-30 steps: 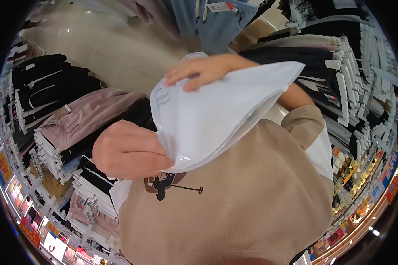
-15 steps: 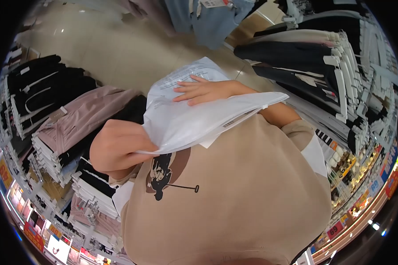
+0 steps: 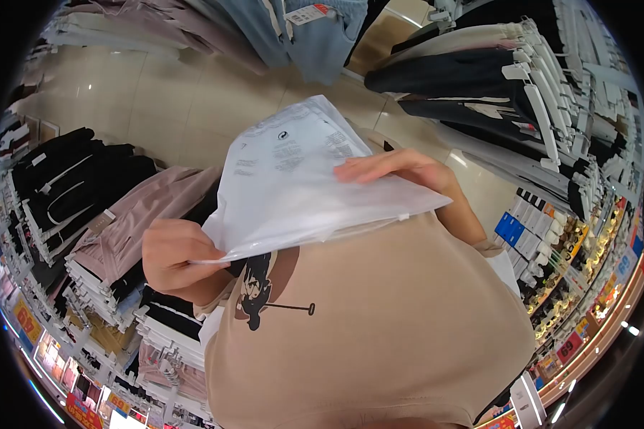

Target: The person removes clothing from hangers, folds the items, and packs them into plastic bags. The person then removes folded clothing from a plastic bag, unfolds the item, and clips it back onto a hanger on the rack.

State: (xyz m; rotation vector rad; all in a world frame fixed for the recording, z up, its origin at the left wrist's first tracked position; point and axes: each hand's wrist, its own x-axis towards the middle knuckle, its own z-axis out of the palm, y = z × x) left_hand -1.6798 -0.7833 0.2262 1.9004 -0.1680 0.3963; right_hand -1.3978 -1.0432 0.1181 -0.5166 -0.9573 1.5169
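A white plastic zip bag point(image 3: 279, 193) with small printed text lies across the front of my beige shirt point(image 3: 379, 307). My left hand point(image 3: 179, 254) is closed on the bag's near left corner, thumb and fingers pinching its edge. On the bag's right part rests my right hand point(image 3: 401, 168), fingers stretched out over the plastic. A small white slider point(image 3: 403, 217) shows on the zip edge near the right corner. What is inside the bag I cannot make out.
Racks of dark trousers point(image 3: 458, 82) hang at the right, and black garments point(image 3: 79, 175) with pink trousers point(image 3: 139, 214) at the left. Light blue jeans point(image 3: 322, 43) hang ahead. Packaged goods point(image 3: 522, 229) fill a shelf at the lower right. Tiled floor point(image 3: 172, 93) runs between the racks.
My right hand has slid from the bag's middle toward its right side and slightly nearer me. The bag's mouth edge, gaping before, now lies flatter. The left hand keeps its corner.
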